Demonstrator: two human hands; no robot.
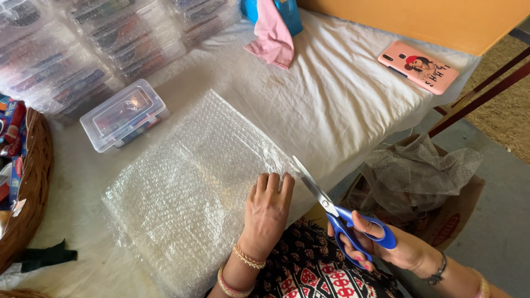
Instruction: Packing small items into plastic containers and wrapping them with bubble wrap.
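Nearby, lidded clear box [123,114] of packets

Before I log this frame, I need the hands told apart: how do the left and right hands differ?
The left hand lies flat, palm down, pressing the bubble wrap; the right hand is curled through the blue handles of the scissors. The left hand rests over the table; the right hand is off its edge. Both wear bangles at the wrist.
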